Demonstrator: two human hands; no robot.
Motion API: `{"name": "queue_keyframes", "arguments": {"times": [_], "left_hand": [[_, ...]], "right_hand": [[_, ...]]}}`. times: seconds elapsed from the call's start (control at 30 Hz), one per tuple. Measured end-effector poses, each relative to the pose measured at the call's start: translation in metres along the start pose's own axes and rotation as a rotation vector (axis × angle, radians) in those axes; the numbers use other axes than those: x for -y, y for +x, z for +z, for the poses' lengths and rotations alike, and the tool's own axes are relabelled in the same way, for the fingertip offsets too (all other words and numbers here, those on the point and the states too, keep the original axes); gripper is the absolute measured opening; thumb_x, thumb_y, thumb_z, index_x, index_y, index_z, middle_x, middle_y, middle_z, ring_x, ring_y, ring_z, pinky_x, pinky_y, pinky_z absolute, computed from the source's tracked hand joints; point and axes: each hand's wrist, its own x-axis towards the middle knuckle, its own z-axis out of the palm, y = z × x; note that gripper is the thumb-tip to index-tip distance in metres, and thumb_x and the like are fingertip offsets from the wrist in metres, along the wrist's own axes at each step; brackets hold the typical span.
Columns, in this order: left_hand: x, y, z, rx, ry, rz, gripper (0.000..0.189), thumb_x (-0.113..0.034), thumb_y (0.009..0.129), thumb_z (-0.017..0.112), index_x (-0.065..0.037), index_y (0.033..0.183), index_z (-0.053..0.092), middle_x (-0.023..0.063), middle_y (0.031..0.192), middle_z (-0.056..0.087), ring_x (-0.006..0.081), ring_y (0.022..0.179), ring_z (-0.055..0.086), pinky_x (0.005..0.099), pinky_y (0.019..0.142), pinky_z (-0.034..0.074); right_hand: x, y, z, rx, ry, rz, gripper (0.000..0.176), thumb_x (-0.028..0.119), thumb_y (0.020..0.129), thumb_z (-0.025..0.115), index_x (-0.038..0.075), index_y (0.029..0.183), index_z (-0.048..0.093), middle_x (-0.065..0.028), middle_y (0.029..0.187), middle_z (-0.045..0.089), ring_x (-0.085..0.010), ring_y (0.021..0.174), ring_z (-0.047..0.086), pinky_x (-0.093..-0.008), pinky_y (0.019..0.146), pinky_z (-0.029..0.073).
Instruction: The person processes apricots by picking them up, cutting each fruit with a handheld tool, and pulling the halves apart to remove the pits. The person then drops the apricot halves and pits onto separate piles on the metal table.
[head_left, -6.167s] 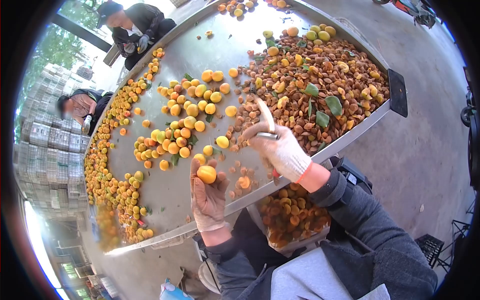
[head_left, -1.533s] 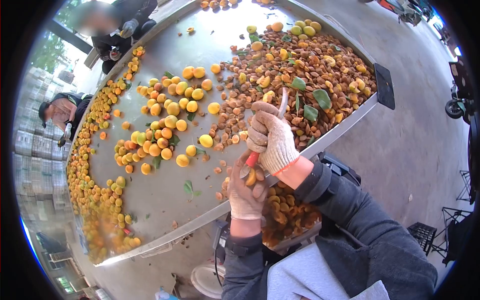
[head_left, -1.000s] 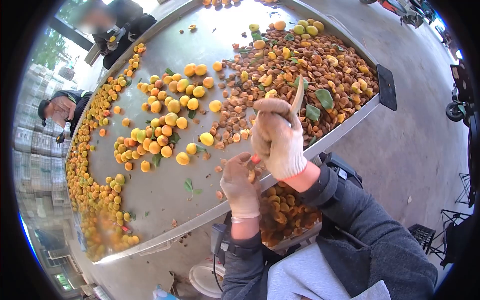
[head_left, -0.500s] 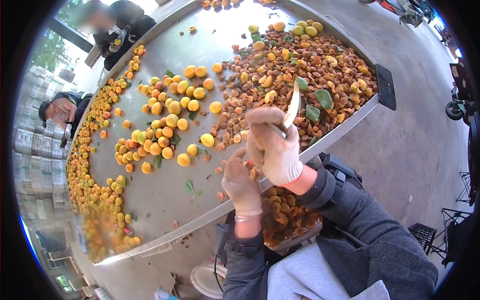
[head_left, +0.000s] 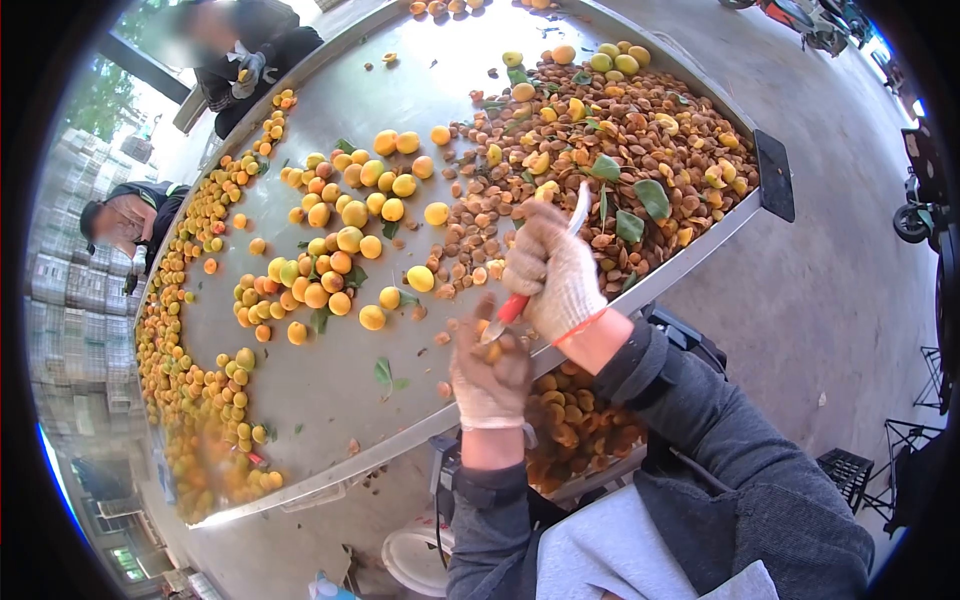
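My right hand (head_left: 555, 270), in a soiled white glove, is closed round a knife (head_left: 512, 308) with a red part near its lower end. One pale end of the tool points up past my fist, and a small metal tip points down at my left hand. My left hand (head_left: 490, 372), also gloved, curls round a yellow-orange apricot (head_left: 494, 350) that shows partly between the fingers, by the tray's near edge. Brown pits (head_left: 640, 130) lie heaped beyond my right hand. Whole apricots (head_left: 350, 240) lie in groups on the metal tray (head_left: 330, 400).
Below the tray's near rim sits a container of halved apricots (head_left: 580, 420). Two people work along the tray's far left side. A white bucket (head_left: 415, 560) stands on the floor. A black crate (head_left: 845, 472) is at the right.
The knife has swung so its red part and metal tip now point down at my left hand. My left fingers have curled in. The person at the top left has raised their hands.
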Motion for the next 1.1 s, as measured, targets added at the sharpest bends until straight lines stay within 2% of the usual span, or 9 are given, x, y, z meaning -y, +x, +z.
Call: {"name": "queue_keyframes", "arguments": {"times": [0.07, 0.13, 0.2, 0.27, 0.37, 0.47, 0.57, 0.7, 1.1], "left_hand": [[-0.011, 0.006, 0.006, -0.391, 0.112, 0.315, 0.037, -0.029, 0.096, 0.052, -0.013, 0.129, 0.048, 0.0072, 0.079, 0.058, 0.0072, 0.046, 0.041, 0.0197, 0.041, 0.035], [-0.016, 0.000, 0.002, -0.264, 0.164, 0.425, 0.040, -0.019, 0.091, 0.061, -0.016, 0.130, 0.049, 0.0060, 0.087, 0.059, 0.0088, 0.060, 0.051, 0.0219, 0.054, 0.045], [-0.019, -0.002, 0.002, -0.203, 0.226, 0.432, 0.040, -0.021, 0.093, 0.058, -0.014, 0.131, 0.048, 0.0090, 0.100, 0.059, 0.0158, 0.077, 0.060, 0.0276, 0.062, 0.050], [-0.019, 0.001, -0.002, -0.236, 0.279, 0.482, 0.040, -0.023, 0.094, 0.056, -0.013, 0.131, 0.048, 0.0100, 0.105, 0.059, 0.0188, 0.085, 0.061, 0.0309, 0.068, 0.051], [-0.023, 0.002, -0.015, -0.294, 0.383, 0.516, 0.041, -0.028, 0.095, 0.054, -0.011, 0.131, 0.047, 0.0118, 0.115, 0.057, 0.0239, 0.099, 0.060, 0.0366, 0.081, 0.051], [-0.026, -0.007, -0.005, -0.312, 0.410, 0.515, 0.044, -0.032, 0.094, 0.054, -0.008, 0.131, 0.047, 0.0123, 0.119, 0.057, 0.0269, 0.104, 0.060, 0.0394, 0.091, 0.047], [-0.034, -0.009, -0.004, -0.332, 0.305, 0.496, 0.045, -0.031, 0.093, 0.056, -0.006, 0.129, 0.047, 0.0127, 0.118, 0.058, 0.0285, 0.105, 0.060, 0.0396, 0.093, 0.047], [-0.036, -0.004, -0.008, -0.345, 0.312, 0.501, 0.041, -0.024, 0.093, 0.058, -0.004, 0.127, 0.048, 0.0148, 0.116, 0.060, 0.0277, 0.105, 0.060, 0.0390, 0.089, 0.051], [-0.023, -0.012, 0.015, -0.462, 0.594, 0.515, 0.032, -0.017, 0.092, 0.061, -0.003, 0.120, 0.058, 0.0088, 0.096, 0.068, 0.0206, 0.080, 0.066, 0.0328, 0.064, 0.055]], "right_hand": [[0.016, 0.001, 0.005, 0.151, -0.202, -0.223, 0.019, 0.004, 0.087, 0.052, 0.013, 0.102, 0.060, 0.0031, 0.062, 0.042, -0.0058, 0.046, 0.035, -0.0221, 0.038, 0.024], [0.021, -0.011, 0.011, 0.165, -0.600, -0.282, 0.019, 0.006, 0.086, 0.056, 0.010, 0.102, 0.064, -0.0006, 0.073, 0.058, -0.0091, 0.057, 0.052, -0.0226, 0.048, 0.040], [0.001, -0.006, -0.007, 0.549, -1.213, -0.700, 0.020, 0.009, 0.085, 0.059, 0.009, 0.104, 0.067, -0.0044, 0.087, 0.066, -0.0129, 0.072, 0.061, -0.0247, 0.066, 0.049], [0.002, -0.032, 0.013, 0.745, -1.651, -0.347, 0.024, 0.011, 0.081, 0.068, 0.010, 0.105, 0.067, -0.0098, 0.091, 0.067, -0.0219, 0.081, 0.067, -0.0299, 0.072, 0.052], [-0.003, -0.036, 0.010, 0.795, -2.035, -0.314, 0.026, 0.017, 0.080, 0.069, 0.015, 0.106, 0.067, -0.0122, 0.092, 0.067, -0.0279, 0.083, 0.067, -0.0324, 0.072, 0.053], [0.002, -0.025, 0.027, 0.526, -2.392, -0.144, 0.027, 0.021, 0.081, 0.066, 0.018, 0.108, 0.067, -0.0109, 0.091, 0.068, -0.0307, 0.083, 0.066, -0.0368, 0.067, 0.053], [0.007, -0.021, 0.013, 0.408, -2.202, -0.478, 0.025, 0.021, 0.082, 0.065, 0.018, 0.107, 0.067, -0.0088, 0.087, 0.068, -0.0296, 0.080, 0.066, -0.0370, 0.066, 0.053], [-0.005, -0.030, 0.002, 0.880, -2.048, -0.450, 0.032, 0.016, 0.079, 0.066, 0.019, 0.111, 0.066, -0.0071, 0.089, 0.067, -0.0290, 0.079, 0.066, -0.0373, 0.069, 0.054], [0.006, -0.026, -0.006, 0.926, -2.178, -0.569, 0.041, 0.017, 0.077, 0.068, 0.020, 0.118, 0.061, -0.0060, 0.085, 0.063, -0.0285, 0.077, 0.065, -0.0371, 0.063, 0.052]]}}
